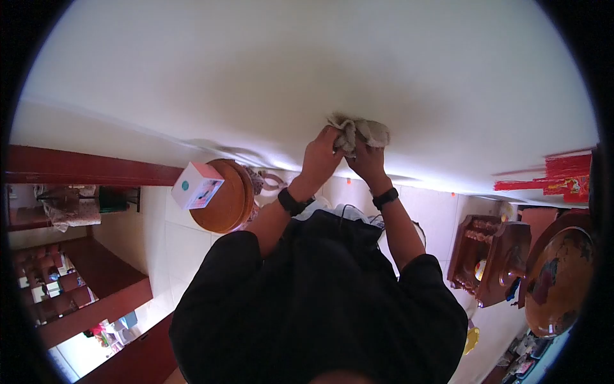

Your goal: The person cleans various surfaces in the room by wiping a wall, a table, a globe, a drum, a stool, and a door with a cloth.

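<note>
Both hands are raised in front of a pale wall (288, 77), at the middle of the view. A crumpled grey-beige cloth (377, 132) lies between them, close against the wall. My left hand (321, 157) has its fingers wrapped round the cloth's left part. On the cloth's right part, my right hand (368, 160) is closed, its fingertips hidden in the folds. Each wrist wears a black band.
A round wooden stool (224, 214) with a white and pink box (198, 185) stands at the left. Carved wooden furniture (489, 259) and a round wooden table (559, 281) are at the right. Red tassels (550, 177) hang on the wall.
</note>
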Available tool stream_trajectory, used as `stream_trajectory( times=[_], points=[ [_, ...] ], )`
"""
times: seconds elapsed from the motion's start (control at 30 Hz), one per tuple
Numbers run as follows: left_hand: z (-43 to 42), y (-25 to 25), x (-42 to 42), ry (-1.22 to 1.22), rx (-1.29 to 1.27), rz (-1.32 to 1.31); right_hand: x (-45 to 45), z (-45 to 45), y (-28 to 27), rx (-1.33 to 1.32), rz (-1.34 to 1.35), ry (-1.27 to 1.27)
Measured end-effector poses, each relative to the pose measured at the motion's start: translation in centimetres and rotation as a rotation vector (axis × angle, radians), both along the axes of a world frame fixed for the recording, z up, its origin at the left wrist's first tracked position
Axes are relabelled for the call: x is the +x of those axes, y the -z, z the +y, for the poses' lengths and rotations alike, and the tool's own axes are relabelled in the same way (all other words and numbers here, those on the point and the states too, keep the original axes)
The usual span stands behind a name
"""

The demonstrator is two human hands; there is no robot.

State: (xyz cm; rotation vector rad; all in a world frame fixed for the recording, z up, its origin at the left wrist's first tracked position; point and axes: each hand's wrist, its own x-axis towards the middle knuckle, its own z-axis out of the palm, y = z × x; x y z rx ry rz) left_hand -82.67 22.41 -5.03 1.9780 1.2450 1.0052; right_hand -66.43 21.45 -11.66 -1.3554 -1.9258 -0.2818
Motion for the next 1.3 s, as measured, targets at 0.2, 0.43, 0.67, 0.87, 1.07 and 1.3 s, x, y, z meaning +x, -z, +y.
stream_trajectory(
  times=[0.2,0.43,0.67,0.87,1.07,1.3],
  points=[
    [-2.4,3.4,-6.3,-0.044,-0.15,0.014,-5.3,-2.6,1.9,-0.353,0.133,-0.187],
    [-7.3,7.5,-18.1,-0.126,-0.392,0.061,-16.0,-5.7,3.5,-0.69,0.222,-0.468],
    [-12.7,11.1,-31.9,-0.048,-0.499,0.124,-29.4,-9.7,7.1,-0.759,0.188,-0.595],
    [-18.0,14.5,-43.3,-0.092,-0.725,0.282,-41.1,-13.8,12.1,-0.793,0.057,-0.712],
    [-19.8,16.9,-49.0,-0.167,-0.77,0.288,-47.8,-15.3,14.3,-0.782,0.024,-0.705],
    [-15.1,18.9,-46.8,-0.043,-0.685,0.196,-44.9,-12.8,14.8,-0.806,0.061,-0.543]
  ],
)
